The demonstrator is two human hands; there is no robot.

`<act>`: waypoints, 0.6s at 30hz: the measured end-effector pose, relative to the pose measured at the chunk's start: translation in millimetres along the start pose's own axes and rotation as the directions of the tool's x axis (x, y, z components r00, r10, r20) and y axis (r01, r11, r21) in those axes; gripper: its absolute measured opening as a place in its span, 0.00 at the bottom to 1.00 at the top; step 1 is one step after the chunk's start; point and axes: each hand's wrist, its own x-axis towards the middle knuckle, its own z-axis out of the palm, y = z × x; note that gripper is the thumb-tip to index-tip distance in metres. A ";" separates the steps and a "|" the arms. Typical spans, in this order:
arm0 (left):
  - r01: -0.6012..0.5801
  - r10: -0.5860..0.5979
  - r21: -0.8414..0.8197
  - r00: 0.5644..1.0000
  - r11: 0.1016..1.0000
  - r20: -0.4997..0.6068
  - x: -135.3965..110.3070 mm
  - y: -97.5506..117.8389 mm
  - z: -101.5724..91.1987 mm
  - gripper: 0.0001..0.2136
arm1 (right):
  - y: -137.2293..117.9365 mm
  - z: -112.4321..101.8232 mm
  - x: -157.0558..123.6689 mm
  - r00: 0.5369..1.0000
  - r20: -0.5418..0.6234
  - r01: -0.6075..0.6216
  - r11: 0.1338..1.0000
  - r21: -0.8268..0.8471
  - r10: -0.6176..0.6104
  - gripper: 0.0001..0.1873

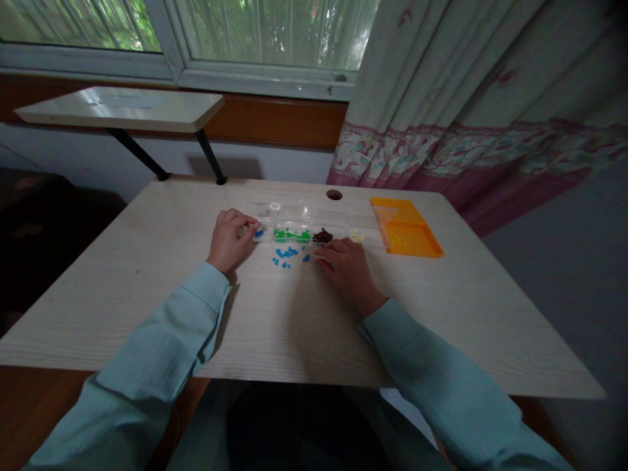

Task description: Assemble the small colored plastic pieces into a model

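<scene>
At the left end of a clear compartment box (293, 212), my left hand (231, 239) has its thumb and forefinger pinched together over a compartment with a few blue pieces (259, 233). Whatever the pinch holds, if anything, is too small to make out. Small blue pieces (287, 253) lie loose on the table in front of the box. Beside them, at their right, is my right hand (347, 269), palm down, its fingers reaching left and slightly apart. Green pieces (292, 235), dark brown pieces (322, 236) and pale yellow pieces (356, 236) fill other compartments.
An orange tray (409, 229) lies right of the box, partly under its clear end. The pale wooden table (265, 314) has a round hole (334, 195) near its back edge. A raised white shelf (122, 108) stands at back left; a curtain (417, 98) hangs behind.
</scene>
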 end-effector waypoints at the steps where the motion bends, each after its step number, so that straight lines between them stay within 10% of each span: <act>1: -0.001 0.001 0.000 1.000 1.000 0.001 -0.2 0.1 0.1 0.10 | -0.6 0.4 0.0 1.000 0.008 -0.002 1.000 0.000 0.002 0.08; 18: -0.004 0.003 0.039 1.000 0.999 0.027 0.4 0.4 -0.4 0.09 | -6.1 4.2 2.6 0.997 0.080 0.005 1.000 0.011 -0.006 0.06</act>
